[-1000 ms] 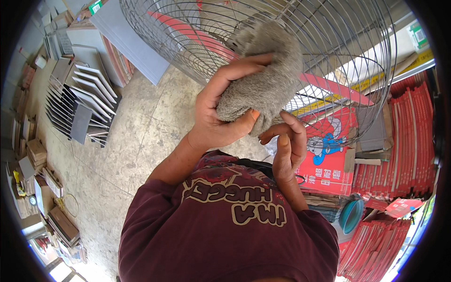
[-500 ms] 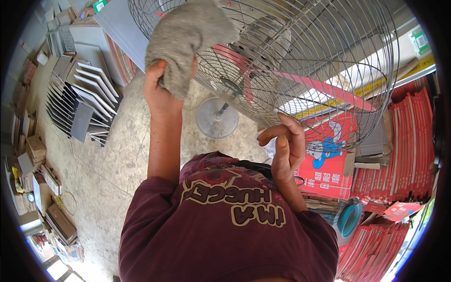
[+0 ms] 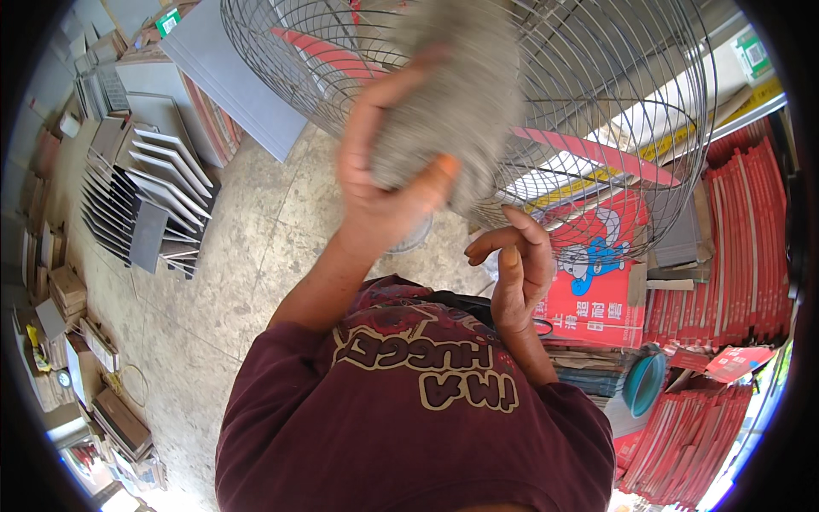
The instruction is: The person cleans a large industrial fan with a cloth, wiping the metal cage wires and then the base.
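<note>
Cloth point(image 3: 465, 111), grey and blurred, is held in the left hand point(image 3: 375, 183) in front of the fan point(image 3: 589, 81). The left grip is filled by a bunched fold of it: the thumb is laid along the near side, the fingers are bent around the left side, and the upper part is spread over the middle of the wire cage. Whether the wires are touched by the cloth cannot be told.

The right hand point(image 3: 522, 269) is held at the lower edge of the cage, with the fingers curled and the thumb raised apart from them. Whether a wire is pinched in the right grip cannot be told.

Inside the cage, a red blade is seen on each side of the cloth, a left blade point(image 3: 328, 53) and a right blade point(image 3: 597, 156). Below the left wrist, a round base point(image 3: 411, 237) is mostly covered by the hand. A maroon shirt point(image 3: 401, 418) is worn by the person.

To the right, a red box point(image 3: 610, 294) with a blue figure is seen partly through the wires; beside it red packs point(image 3: 746, 247) are piled, and a teal bowl point(image 3: 644, 384) is set nearer the person. To the left, on the concrete floor point(image 3: 239, 247), pale and dark tiles are stood in a rack point(image 3: 153, 196), and a grey board point(image 3: 235, 81) is placed beside the cage.
</note>
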`<state>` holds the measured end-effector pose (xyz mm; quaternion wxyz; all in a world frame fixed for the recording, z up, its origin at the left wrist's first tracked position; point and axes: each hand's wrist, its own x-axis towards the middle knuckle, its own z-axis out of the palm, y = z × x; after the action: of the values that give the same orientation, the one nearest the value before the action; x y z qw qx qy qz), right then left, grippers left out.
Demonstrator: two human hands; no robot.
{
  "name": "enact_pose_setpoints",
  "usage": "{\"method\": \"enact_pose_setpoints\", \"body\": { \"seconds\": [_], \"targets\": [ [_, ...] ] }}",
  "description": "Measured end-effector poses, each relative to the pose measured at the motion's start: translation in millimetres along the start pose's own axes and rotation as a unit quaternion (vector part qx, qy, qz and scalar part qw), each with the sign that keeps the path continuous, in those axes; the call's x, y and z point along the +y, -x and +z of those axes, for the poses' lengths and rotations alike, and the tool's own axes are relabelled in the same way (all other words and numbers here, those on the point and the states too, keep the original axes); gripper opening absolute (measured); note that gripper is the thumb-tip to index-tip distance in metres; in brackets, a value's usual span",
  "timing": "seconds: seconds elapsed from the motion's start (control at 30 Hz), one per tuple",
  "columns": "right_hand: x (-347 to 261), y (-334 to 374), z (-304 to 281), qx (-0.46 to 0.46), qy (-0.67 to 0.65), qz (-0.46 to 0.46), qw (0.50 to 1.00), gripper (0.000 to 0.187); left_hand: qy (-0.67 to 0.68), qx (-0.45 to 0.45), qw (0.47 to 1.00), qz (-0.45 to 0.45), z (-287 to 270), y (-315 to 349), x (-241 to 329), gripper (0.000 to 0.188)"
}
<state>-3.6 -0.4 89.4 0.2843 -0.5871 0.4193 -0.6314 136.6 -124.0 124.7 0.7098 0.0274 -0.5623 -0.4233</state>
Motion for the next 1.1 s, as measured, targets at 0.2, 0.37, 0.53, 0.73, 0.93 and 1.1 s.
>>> {"method": "enact_pose_setpoints", "body": {
  "seconds": [0.2,0.37,0.53,0.73,0.93,1.1],
  "targets": [
    [8.3,13.4,6.2,0.068,0.021,0.039,0.997,0.039,0.127,-0.188,0.972,-0.057,18.9,-9.8,-3.3,0.051],
    [0.1,2.3,13.0,0.014,0.010,-0.003,1.000,0.039,0.173,0.002,0.973,-0.151,-18.2,-11.3,-5.1,0.052],
    [2.0,2.7,20.6,0.007,0.005,0.002,1.000,0.040,0.135,0.174,0.963,-0.153,-60.9,-18.1,-1.6,0.052],
    [4.6,4.8,31.0,0.001,0.003,0.010,1.000,0.040,0.114,0.274,0.950,-0.098,-93.0,-20.9,8.2,0.043],
    [6.2,9.8,42.9,0.009,0.047,0.016,0.999,0.040,-0.029,0.220,0.974,-0.048,-65.4,-17.3,9.8,0.039],
    [3.5,10.6,37.9,0.017,0.050,0.024,0.998,0.042,-0.070,0.058,0.995,-0.035,-34.5,-2.8,7.5,0.047]
  ]
}}
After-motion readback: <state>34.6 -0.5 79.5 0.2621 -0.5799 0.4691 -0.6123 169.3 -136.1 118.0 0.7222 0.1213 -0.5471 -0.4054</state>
